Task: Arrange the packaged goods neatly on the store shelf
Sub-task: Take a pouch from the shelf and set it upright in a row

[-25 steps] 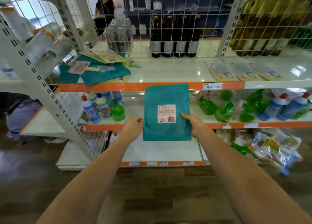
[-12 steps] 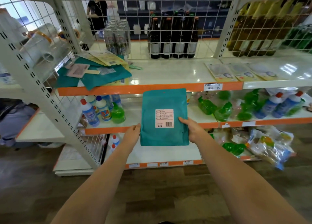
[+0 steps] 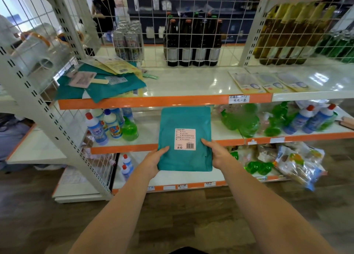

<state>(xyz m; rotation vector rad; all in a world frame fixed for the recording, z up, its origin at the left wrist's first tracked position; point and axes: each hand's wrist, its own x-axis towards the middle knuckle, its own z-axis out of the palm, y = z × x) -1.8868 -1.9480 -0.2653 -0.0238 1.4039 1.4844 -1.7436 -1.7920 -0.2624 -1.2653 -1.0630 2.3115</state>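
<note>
Store shelf with orange edges fills the background. Teal pouch is upright in front of it, below the orange edge, left hand and right hand each gripping a lower side, thumbs on the front. Bare shelf room lies right of messy teal pile. Pouch flat, label facing the camera.

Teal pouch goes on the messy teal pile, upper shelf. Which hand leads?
Left, probably. The teal pile lies up and left of the held pouch, on the left hand's side; the right hand would cross over.
</note>
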